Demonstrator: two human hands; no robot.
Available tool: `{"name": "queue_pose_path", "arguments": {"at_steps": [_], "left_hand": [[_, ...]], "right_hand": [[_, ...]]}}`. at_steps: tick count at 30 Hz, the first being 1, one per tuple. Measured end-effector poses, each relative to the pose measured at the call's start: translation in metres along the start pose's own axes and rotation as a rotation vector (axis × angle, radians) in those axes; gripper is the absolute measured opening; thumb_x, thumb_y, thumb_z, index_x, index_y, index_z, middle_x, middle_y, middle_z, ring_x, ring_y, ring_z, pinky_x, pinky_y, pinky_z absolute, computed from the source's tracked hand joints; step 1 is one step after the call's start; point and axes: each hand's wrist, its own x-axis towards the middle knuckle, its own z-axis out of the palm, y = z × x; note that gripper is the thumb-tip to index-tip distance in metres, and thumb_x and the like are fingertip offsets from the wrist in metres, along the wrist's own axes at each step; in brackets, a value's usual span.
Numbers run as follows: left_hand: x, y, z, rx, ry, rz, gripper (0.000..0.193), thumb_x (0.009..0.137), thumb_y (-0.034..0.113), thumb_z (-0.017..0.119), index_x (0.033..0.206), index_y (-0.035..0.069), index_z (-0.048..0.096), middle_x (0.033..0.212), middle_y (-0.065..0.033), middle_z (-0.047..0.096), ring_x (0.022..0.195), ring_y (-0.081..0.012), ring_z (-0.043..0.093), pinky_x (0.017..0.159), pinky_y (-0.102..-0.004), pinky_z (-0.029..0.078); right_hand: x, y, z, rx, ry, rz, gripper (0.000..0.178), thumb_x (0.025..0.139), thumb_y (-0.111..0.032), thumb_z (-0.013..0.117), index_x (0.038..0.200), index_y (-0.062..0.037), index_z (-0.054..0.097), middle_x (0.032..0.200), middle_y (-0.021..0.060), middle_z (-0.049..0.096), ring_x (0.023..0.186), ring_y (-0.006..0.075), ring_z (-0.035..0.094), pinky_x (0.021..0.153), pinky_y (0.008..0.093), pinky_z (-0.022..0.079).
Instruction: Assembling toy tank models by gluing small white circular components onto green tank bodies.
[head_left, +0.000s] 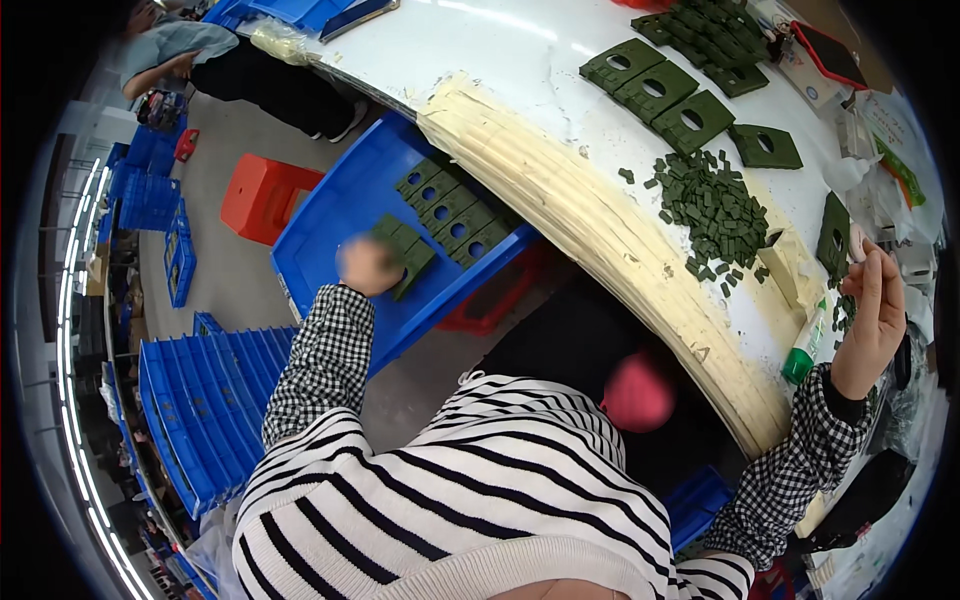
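My left hand (370,265) reaches over the left side of a blue plastic tray (330,215). It touches the edge of a dark green moulded plate (405,245); blur hides the fingers. Beside it in the tray, several dark green plates with round holes (455,213) lie in a row. On the far right, my right hand (875,315) is raised at the table, its bent fingers closed at the edge of another dark green plate (832,235). A pale pinkish covering shows at one fingertip. Just below that hand lies a white tube with a green cap (800,360).
A heap of small dark green pieces (710,205) lies on the white table (500,50), near holed plates (652,88). Layered pale edging (570,210) runs along its near side. A red stool (262,200) and stacked blue crates (210,410) stand left. Another person (250,75) stands at upper left.
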Motion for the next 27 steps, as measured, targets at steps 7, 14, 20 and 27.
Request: {"name": "queue_pose_path", "arguments": {"at_steps": [7,14,20,27], "left_hand": [[0.0,0.025,0.009,0.074,-0.078,0.064,0.047,0.078,0.045,0.064,0.098,0.003,0.063,0.121,-0.0202,0.042,0.126,-0.0373,0.03,0.105,-0.0667,0.014],[0.013,-0.016,0.015,0.068,-0.075,0.201,0.043,0.086,0.042,0.057,0.096,0.001,0.062,0.114,-0.0195,0.044,0.119,-0.0362,0.034,0.103,-0.0555,0.025],[0.029,-0.049,-0.002,0.147,0.137,0.132,0.037,0.087,0.037,0.06,0.09,0.001,0.061,0.111,-0.0189,0.049,0.115,-0.037,0.037,0.101,-0.0446,0.033],[0.125,-0.035,-0.054,0.154,0.152,0.113,0.047,0.087,0.045,0.057,0.102,0.001,0.066,0.116,-0.0206,0.05,0.113,-0.0359,0.041,0.098,-0.0425,0.038]], "right_hand": [[0.0,0.002,0.001,0.013,-0.003,0.024,0.021,0.096,-0.013,0.052,0.108,0.0002,0.063,0.106,0.006,0.066,0.076,0.0052,0.056,0.068,0.0191,0.047],[-0.001,0.001,0.001,-0.007,-0.026,0.037,0.021,0.096,-0.013,0.052,0.108,0.0002,0.063,0.106,0.0061,0.065,0.076,0.0053,0.056,0.068,0.0191,0.046],[-0.002,-0.003,0.002,0.009,-0.004,0.053,0.022,0.096,-0.013,0.052,0.108,0.0009,0.063,0.103,0.0052,0.065,0.075,0.0055,0.055,0.067,0.0191,0.045],[-0.003,-0.005,0.01,0.01,-0.029,0.021,0.022,0.096,-0.013,0.05,0.108,0.0013,0.062,0.103,0.0053,0.064,0.075,0.0059,0.054,0.066,0.0195,0.045]]}}
